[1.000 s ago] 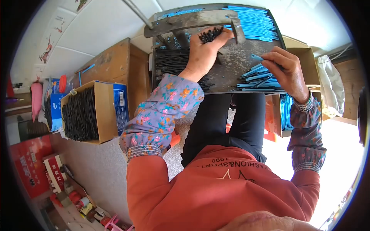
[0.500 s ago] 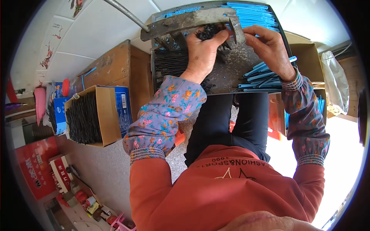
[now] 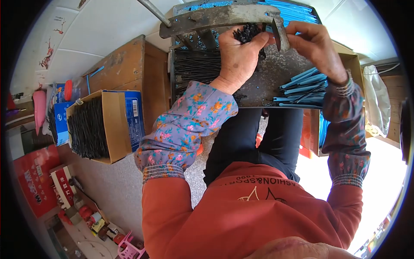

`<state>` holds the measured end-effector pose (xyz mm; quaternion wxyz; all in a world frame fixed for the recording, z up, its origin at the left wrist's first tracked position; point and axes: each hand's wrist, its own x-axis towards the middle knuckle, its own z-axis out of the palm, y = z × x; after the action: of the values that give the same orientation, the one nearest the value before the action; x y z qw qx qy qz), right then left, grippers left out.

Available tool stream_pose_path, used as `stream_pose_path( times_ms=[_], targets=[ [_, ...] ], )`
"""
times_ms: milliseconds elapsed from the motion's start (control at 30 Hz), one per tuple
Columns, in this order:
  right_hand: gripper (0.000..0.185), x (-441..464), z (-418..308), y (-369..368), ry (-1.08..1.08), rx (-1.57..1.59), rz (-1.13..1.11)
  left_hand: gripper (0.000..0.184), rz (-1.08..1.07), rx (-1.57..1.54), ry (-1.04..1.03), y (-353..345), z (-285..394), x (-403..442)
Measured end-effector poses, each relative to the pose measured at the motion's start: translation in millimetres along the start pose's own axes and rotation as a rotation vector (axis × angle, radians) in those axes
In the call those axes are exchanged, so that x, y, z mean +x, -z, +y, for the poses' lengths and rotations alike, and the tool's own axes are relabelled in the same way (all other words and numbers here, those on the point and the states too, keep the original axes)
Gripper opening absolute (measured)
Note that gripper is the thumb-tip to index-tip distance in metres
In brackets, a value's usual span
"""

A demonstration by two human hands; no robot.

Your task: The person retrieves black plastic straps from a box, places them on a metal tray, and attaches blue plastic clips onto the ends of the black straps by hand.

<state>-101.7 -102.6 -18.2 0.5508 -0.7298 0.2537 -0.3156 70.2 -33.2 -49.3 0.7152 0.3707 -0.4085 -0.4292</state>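
Note:
My left hand [image 3: 241,60] is closed around a bundle of thin black strips [image 3: 248,33], their ends sticking up past the thumb. Its thumb and fingertips reach the upright blade of a worn metal bracket [image 3: 224,17]. On the blade's other side, my right hand [image 3: 317,47] has its thumb and fingers pinched together; whatever is between them is too small to make out. Both hands are above a dark metal tray [image 3: 269,86]. More black strips [image 3: 194,67] lie at the tray's left, and blue strips [image 3: 304,86] mixed with black ones lie at its right.
Blue strips [image 3: 293,11] fill the tray's far right corner, with blue bits [image 3: 207,5] scattered at the far edge. A cardboard box [image 3: 116,127] packed with black strips stands left, beside a wooden cabinet [image 3: 123,64]. A metal rod [image 3: 155,12] meets the bracket. A plastic bag [image 3: 376,99] hangs right.
The view has shifted slightly, so the tray, bracket and both hands appear further right. My left hand still holds the black bundle, and my right hand stays pinched beside the blade.

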Motion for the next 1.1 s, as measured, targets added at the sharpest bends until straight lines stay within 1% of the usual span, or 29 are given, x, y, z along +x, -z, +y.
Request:
stream_pose_path(
  times_ms=[67, 100, 233, 267, 400, 433, 567, 600, 733, 767, 900, 967, 1000, 1067, 1100],
  targets=[
    [0.009, 3, -7, 8, 0.125, -0.375, -0.037, 0.006, -0.031, 0.002, 0.004, -1, 1, 0],
    [0.009, -1, -9, 12, 0.126, -0.381, -0.027, 0.006, -0.042, -0.001, 0.003, -2, 3, 1],
    [0.013, -15, -13, 25, -0.132, -0.166, -0.026, 0.005, -0.039, 0.199, -0.082, 4, 9, -1],
    [0.013, -14, -12, 26, -0.132, -0.169, -0.027, 0.005, -0.038, 0.197, -0.084, 4, 9, -2],
    [0.010, -3, -1, 38, 0.124, -0.606, -0.242, 0.007, -0.070, 0.089, -0.002, -3, 7, -2],
    [0.010, -6, 0, 37, 0.125, -0.608, -0.236, 0.007, -0.076, 0.089, -0.003, -4, 7, -2],
    [0.010, -13, -1, 16, 0.225, -0.392, 0.003, 0.010, -0.145, 0.132, -0.015, 4, 8, -1],
    [0.010, -14, 0, 19, 0.227, -0.389, -0.002, 0.010, -0.140, 0.135, -0.016, 6, 9, -1],
    [0.008, -33, -3, 62, 0.238, -0.796, -0.036, 0.010, -0.124, 0.141, 0.011, 5, 8, -1],
    [0.008, -37, -1, 64, 0.235, -0.801, -0.030, 0.010, -0.132, 0.136, 0.012, 3, 8, -1],
    [0.008, -47, 1, 47, 0.237, -0.815, -0.466, 0.011, -0.170, 0.120, 0.004, 4, 11, -4],
    [0.010, -34, 7, 44, 0.357, -0.864, -0.298, 0.012, -0.172, 0.120, 0.011, 4, 11, -8],
    [0.010, -24, 17, 40, 0.356, -0.864, -0.282, 0.012, -0.174, 0.115, 0.010, 3, 11, -8],
    [0.009, -10, 42, 31, 0.635, -1.276, 0.024, 0.012, -0.176, 0.103, 0.001, 2, 13, -4],
    [0.009, -10, 42, 31, 0.635, -1.278, 0.035, 0.012, -0.186, 0.107, -0.001, 2, 14, -2]
  ],
)
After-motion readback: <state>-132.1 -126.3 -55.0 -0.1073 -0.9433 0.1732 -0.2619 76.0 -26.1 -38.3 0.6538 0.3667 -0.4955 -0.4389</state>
